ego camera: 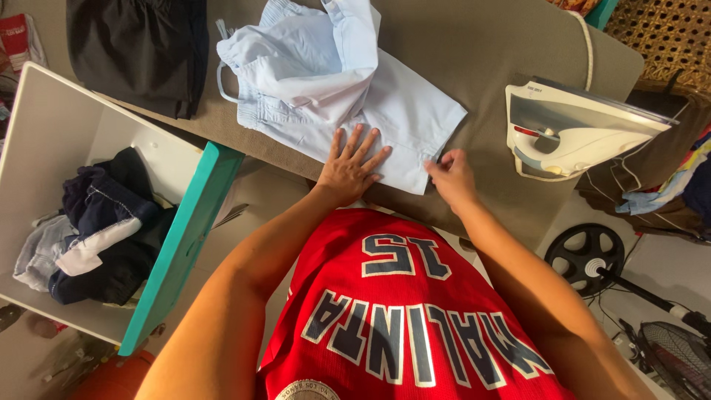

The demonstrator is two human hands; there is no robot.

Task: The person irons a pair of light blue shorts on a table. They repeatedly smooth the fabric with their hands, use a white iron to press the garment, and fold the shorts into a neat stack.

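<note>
My left hand (351, 164) lies flat, fingers spread wide, on the near edge of the pale blue shorts (348, 96). My right hand (450, 178) pinches the shorts' right corner, fingers curled narrow on the cloth. The shorts lie partly folded on the brown ironing board (481, 52), a flap turned over on top. A white iron (574, 130) stands on its heel to the right, well apart. A dark garment (141, 48) lies at the board's left end. A white box (52, 141) beside it holds clothes (100, 230).
</note>
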